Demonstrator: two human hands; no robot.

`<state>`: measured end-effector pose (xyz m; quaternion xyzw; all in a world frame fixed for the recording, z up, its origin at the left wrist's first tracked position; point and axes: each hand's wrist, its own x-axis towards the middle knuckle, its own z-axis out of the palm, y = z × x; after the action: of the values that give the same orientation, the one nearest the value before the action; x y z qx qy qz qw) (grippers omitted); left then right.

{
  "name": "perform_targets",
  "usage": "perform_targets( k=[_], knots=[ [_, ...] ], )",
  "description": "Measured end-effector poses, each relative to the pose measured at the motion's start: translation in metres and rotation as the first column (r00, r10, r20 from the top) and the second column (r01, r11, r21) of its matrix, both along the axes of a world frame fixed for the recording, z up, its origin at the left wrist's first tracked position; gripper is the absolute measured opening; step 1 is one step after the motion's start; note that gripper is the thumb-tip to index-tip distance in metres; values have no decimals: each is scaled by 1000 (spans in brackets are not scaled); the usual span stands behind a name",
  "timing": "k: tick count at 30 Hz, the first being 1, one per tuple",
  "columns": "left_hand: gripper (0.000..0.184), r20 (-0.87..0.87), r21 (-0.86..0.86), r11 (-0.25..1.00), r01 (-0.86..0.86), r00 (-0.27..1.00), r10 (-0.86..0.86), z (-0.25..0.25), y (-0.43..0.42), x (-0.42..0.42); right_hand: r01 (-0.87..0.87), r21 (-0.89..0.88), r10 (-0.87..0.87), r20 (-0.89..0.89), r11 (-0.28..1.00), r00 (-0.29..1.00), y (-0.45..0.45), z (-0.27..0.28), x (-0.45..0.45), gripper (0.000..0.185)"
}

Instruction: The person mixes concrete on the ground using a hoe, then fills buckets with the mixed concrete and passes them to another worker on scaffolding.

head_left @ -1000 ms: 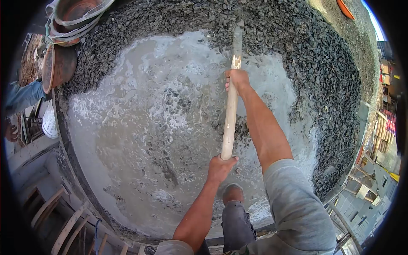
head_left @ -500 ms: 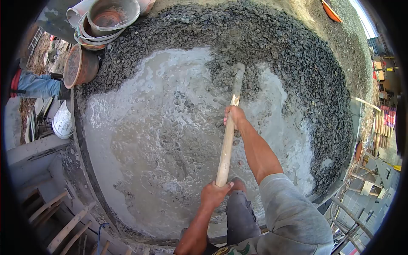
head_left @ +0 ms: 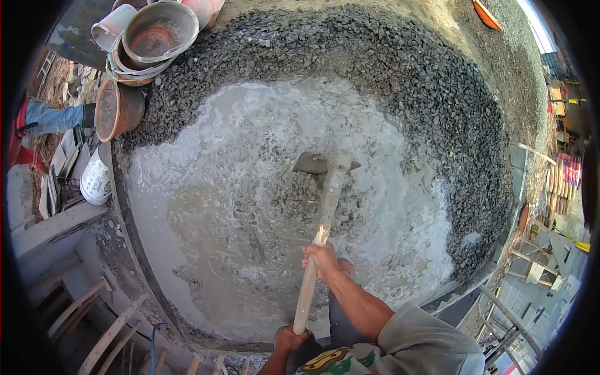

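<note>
Both my hands grip the wooden handle of a hoe (head_left: 306,289). My left hand (head_left: 292,339) is wrapped round the butt end, close to my body. Farther up the handle, my right hand (head_left: 322,261) is closed round the wood. The hoe's wide metal blade (head_left: 310,164) shows above the wet grey concrete mix (head_left: 244,256), with a dark heap of gravel and mix just below it. Wet cement coats the hoe's head and the upper handle. Dark crushed gravel (head_left: 459,125) rings the mix along its far and right sides.
Stacked buckets (head_left: 156,34) stand at the far left, with a tilted brown bucket (head_left: 119,111) beside them. A white bucket (head_left: 95,181) lies below. Another person's leg (head_left: 56,117) is at the left edge. A low rim (head_left: 140,269) borders the mix. Wooden slats (head_left: 94,331) lie lower left.
The hoe and both hands have come back toward my body. Its blade, buried before, now shows, and gravel at the far side has been dragged into the wet mix.
</note>
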<state>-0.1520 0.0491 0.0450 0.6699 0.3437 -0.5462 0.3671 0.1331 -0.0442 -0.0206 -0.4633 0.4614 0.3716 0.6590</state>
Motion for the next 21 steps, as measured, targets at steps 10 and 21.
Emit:
perform_targets(
  k=[10, 21],
  knots=[
    [35, 618, -285, 946, 153, 784, 59, -56, -70, 340, 150, -190, 9, 649, 970, 761, -124, 75, 289, 12],
    [36, 256, -523, 830, -194, 893, 370, -180, -135, 317, 58, -374, 117, 428, 926, 896, -163, -91, 311, 13]
  ],
)
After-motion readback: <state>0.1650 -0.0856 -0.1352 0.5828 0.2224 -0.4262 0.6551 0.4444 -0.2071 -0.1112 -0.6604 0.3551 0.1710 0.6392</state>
